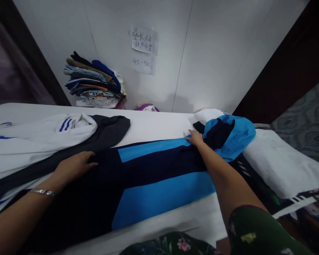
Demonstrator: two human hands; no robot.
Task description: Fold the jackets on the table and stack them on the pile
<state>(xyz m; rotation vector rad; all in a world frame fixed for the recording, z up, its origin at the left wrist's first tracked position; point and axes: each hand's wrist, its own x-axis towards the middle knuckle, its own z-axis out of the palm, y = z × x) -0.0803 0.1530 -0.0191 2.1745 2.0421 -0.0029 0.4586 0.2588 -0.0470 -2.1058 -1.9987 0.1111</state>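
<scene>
A navy garment with bright blue panels [164,198], which looks like a long-sleeved jacket, lies stretched across the white table. My left hand [78,164], with a silver band at the wrist, rests on its dark part at the left, thumb apart from the fingers. At its far edge on the right, my right hand [195,137] touches a blue strip with fingers spread. Just beyond that hand, the garment's blue and navy end [234,136] is bunched up. The near dark part is in deep shadow, so its outline is hard to make out.
White clothing with blue stripes [42,136] and a dark grey garment [113,129] lie at the left. Folded clothes [93,81] are stacked against the wall, below and left of paper notes [144,49]. More white clothing [284,163] is heaped at the right.
</scene>
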